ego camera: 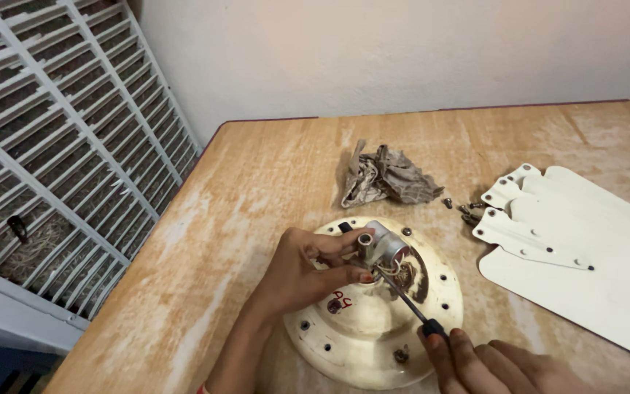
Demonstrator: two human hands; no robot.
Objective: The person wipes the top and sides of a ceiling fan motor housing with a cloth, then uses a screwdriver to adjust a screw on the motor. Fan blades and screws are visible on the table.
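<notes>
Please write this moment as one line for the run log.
left hand: holds metal cylinder | right hand: screwdriver, tip at cylinder | under: cream round fan housing | nearby: rag, screws, fan blades

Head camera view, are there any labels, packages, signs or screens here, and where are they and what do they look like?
No packages, signs or screens.
Handwritten mark: small red scrawl on the cream round fan housing, just below the left hand.
Left hand: fingers pinch the small metal cylinder at the housing's centre.
Right hand: holds a black-handled screwdriver pointed at that cylinder.
</notes>
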